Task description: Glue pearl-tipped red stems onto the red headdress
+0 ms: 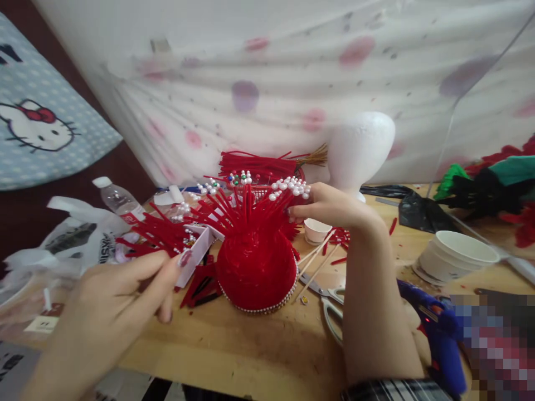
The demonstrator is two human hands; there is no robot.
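We work at a wooden table (251,348), where a rounded red form (254,273), edged with a string of pale beads, sits at the center between our hands. Red stems (248,206) with beaded tips fan from its top. Our right hand (330,203) reaches to the white-tipped cluster, thumb and fingers bent at its side; we cannot tell whether they clamp it. Our left hand (129,292), thumb and forefinger nearly together, hovers before a white box (197,252); we cannot tell if they pinch anything. Scissors (332,317) lie just right of the form, a blue glue gun (438,323) farther right.
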